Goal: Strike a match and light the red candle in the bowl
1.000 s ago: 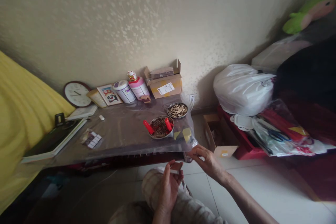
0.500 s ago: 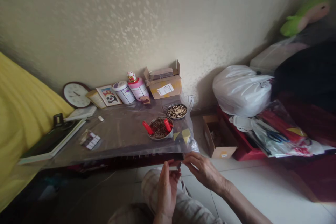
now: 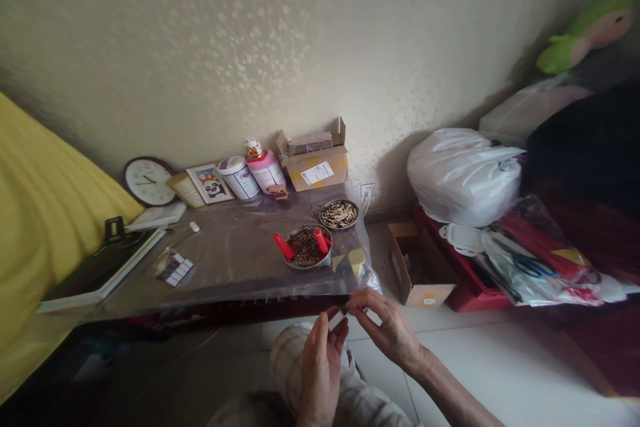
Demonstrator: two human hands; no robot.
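Observation:
Above my knees, my left hand (image 3: 321, 357) is closed around a small matchbox (image 3: 343, 311), thumb on the near side and fingers behind. Only a dark end and a pale strip of the box show. The bent fingertips of my right hand (image 3: 387, 328) pinch at its right end; whether they hold the box itself or something small at it is hard to see. Just beyond, on the table, stands a round tin (image 3: 305, 255) of dark brown bits with two red handles in it. Behind it is a round dish (image 3: 339, 215) of loose matchsticks.
A plastic sheet covers the table (image 3: 240, 233). On it are a wrapped pack of small boxes (image 3: 177, 269), an open carton (image 3: 317, 163), two tubs and a clock (image 3: 149, 181). A cardboard box (image 3: 423, 267) stands on the floor to the right, beside red storage with bags.
The matchbox has turned in my left hand, so less of its pale side shows. My right fingertips have come closer, from beside its end onto it.

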